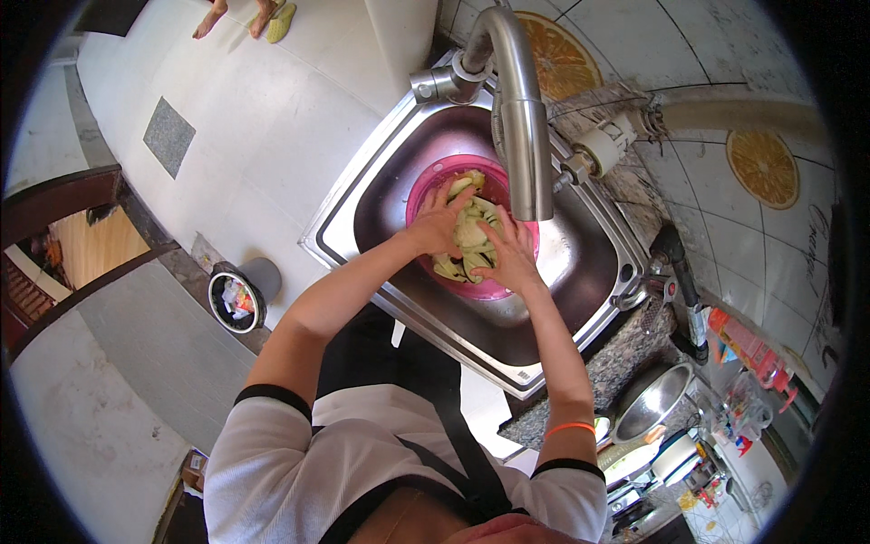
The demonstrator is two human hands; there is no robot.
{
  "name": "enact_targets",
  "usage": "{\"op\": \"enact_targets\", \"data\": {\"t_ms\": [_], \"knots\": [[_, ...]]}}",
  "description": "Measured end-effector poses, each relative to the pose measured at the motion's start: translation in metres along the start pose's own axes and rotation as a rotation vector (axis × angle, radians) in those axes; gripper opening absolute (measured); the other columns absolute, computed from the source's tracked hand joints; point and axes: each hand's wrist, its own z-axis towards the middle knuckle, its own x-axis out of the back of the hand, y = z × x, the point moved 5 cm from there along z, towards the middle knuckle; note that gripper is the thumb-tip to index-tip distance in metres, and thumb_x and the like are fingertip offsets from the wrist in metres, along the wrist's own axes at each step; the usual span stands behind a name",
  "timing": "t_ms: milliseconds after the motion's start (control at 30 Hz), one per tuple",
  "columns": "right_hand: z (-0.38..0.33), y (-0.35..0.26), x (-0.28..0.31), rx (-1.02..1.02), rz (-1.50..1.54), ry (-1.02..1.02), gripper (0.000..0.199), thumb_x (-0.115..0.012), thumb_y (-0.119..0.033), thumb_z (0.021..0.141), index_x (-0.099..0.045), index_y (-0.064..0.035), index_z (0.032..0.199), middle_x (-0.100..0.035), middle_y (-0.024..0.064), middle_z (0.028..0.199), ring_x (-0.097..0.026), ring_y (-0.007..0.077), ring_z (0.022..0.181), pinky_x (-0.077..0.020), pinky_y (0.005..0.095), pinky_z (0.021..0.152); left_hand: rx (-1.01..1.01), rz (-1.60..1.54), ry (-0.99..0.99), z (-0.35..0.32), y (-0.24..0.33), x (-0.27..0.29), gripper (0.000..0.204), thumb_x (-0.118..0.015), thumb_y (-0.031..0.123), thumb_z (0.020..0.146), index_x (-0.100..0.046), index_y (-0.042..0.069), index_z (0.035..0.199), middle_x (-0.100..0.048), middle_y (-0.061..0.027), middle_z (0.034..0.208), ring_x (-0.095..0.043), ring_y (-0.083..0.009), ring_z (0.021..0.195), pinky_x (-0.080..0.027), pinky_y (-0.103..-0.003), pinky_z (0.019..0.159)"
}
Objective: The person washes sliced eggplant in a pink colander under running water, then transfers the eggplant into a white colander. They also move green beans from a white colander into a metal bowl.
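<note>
A round pink basin sits inside the stainless steel sink. It holds a heap of pale green cut vegetable pieces, whose exact kind I cannot make out. My left hand rests on the heap's left side, fingers spread. On the opposite side lies my right hand, its fingers apart and touching the pieces. Both hands are open; some fingertips are partly lost among the vegetables. The metal faucet arches over the basin, its spout just above my right hand.
A valve with a pipe is fixed on the tiled wall beside the sink. A metal bowl and a red bottle stand on the cluttered counter at right. A lined trash bin is on the floor at left. Another person's feet show far off.
</note>
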Motion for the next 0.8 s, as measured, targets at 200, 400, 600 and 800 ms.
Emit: {"op": "enact_targets", "data": {"t_ms": [200, 400, 600, 800], "knots": [[0.020, 0.026, -0.055, -0.296, 0.003, -0.012, 0.118, -0.078, -0.042, 0.046, -0.005, -0.0205, 0.136, -0.008, 0.0253, 0.135, -0.015, 0.0424, 0.122, -0.0172, 0.0449, 0.100, -0.019, 0.191, -0.028, 0.011, 0.002, -0.002, 0.124, -0.081, 0.024, 0.038, -0.003, 0.030, 0.134, 0.001, -0.0165, 0.139, -0.014, -0.0407, 0.124, -0.022, -0.045, 0.100], [0.046, 0.051, -0.083, -0.270, -0.056, 0.198, 0.086, -0.073, -0.035, 0.058, -0.029, -0.0147, 0.129, -0.038, 0.0177, 0.124, -0.036, 0.0361, 0.114, -0.0294, 0.0418, 0.095, -0.148, -0.323, 0.097, 0.060, -0.072, -0.074, 0.097, -0.077, 0.021, 0.047, -0.026, 0.027, 0.129, -0.019, -0.0168, 0.133, -0.031, -0.0385, 0.116, -0.033, -0.045, 0.092], [0.034, 0.056, -0.036, -0.400, 0.271, 0.274, 0.065, -0.056, 0.007, 0.064, -0.039, -0.0155, 0.122, -0.052, 0.0146, 0.106, -0.051, 0.0330, 0.095, -0.0426, 0.0416, 0.079, 0.123, -0.287, 0.146, 0.017, -0.004, 0.021, 0.055, -0.065, 0.009, 0.064, -0.047, 0.012, 0.115, -0.051, -0.0201, 0.106, -0.051, -0.0340, 0.096, -0.040, -0.039, 0.085], [-0.004, 0.014, -0.005, -0.112, 0.211, 0.337, 0.059, -0.053, 0.013, 0.059, -0.046, -0.0107, 0.112, -0.046, 0.0172, 0.113, -0.045, 0.0348, 0.104, -0.0390, 0.0395, 0.087, -0.222, -0.357, 0.289, -0.016, 0.015, 0.015, 0.048, -0.058, 0.000, 0.063, -0.049, 0.009, 0.110, -0.045, -0.0183, 0.116, -0.042, -0.0345, 0.108, -0.034, -0.038, 0.094]]}}
